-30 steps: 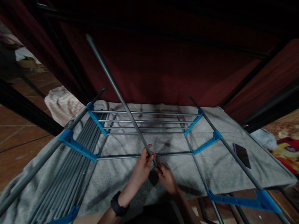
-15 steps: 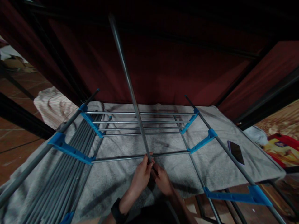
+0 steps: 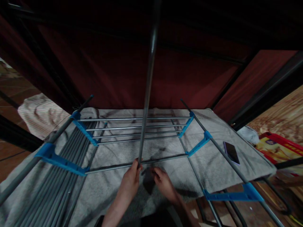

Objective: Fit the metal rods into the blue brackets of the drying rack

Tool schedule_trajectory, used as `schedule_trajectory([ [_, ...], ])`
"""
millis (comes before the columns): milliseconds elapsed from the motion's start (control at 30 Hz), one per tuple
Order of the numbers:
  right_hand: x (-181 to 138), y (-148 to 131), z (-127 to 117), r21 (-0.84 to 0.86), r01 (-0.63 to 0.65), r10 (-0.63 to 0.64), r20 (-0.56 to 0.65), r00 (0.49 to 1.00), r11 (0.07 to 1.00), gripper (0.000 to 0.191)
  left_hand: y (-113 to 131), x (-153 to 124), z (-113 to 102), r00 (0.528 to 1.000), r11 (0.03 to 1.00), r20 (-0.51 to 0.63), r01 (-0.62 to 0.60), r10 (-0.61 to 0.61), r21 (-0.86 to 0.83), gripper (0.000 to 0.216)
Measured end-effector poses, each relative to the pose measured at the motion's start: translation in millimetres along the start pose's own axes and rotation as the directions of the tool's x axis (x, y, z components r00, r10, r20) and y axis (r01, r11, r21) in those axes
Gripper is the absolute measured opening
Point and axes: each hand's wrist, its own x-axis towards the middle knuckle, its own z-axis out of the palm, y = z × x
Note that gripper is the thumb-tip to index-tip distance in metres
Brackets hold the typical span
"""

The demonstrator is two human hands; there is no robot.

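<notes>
A long grey metal rod [image 3: 147, 88] stands almost upright in the middle of the view. My left hand [image 3: 130, 181] is closed round its lower end, just above a horizontal grey rail [image 3: 111, 166] of a drying rack. My right hand [image 3: 163, 183] is beside it to the right, fingers curled low over the grey towel [image 3: 113, 186]; I cannot make out anything in it. The rack has grey rods and blue plastic connectors [image 3: 56, 159] and lies flat on the towel.
A bundle of loose grey rods [image 3: 54, 183] lies along the left side. A dark phone [image 3: 231, 152] rests on the towel at right. Dark red fabric [image 3: 118, 72] hangs behind. A striped cloth [image 3: 40, 115] lies on the floor at left, colourful items [image 3: 276, 148] at right.
The rod has swung from leaning left to nearly upright. My left hand has slid down to its lower end, and my right hand has come off the rod.
</notes>
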Motion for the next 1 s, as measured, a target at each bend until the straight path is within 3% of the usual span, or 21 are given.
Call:
schedule_trajectory([
  [133,2,-2,-12,0.011,-0.002,0.002,-0.058,0.998,1.000,0.031,-8,-2,-16,1.000,0.994,-0.022,0.002,0.000,0.109,0.031],
  [333,8,-21,-32,0.169,-0.036,0.065,-0.170,0.983,0.985,0.033,-17,-12,-35,0.998,0.934,0.013,0.060,-0.069,0.351,0.039],
  [467,15,-39,-43,0.265,-0.031,0.100,-0.250,0.963,0.964,0.040,-29,-23,-44,0.994,0.848,0.041,0.067,-0.103,0.526,0.056],
  [633,27,-63,-60,0.374,0.078,0.078,-0.386,0.919,0.924,0.040,-46,-31,-53,0.989,0.681,0.018,0.089,-0.149,0.727,0.069],
  [733,33,-78,-74,0.420,0.118,0.088,-0.439,0.894,0.900,0.044,-56,-32,-60,0.988,0.620,0.024,0.078,-0.155,0.781,0.067],
  [1000,55,-95,-112,0.534,0.196,0.175,-0.565,0.806,0.822,0.055,-85,-29,-78,0.979,0.586,0.095,0.028,-0.178,0.810,0.066],
])
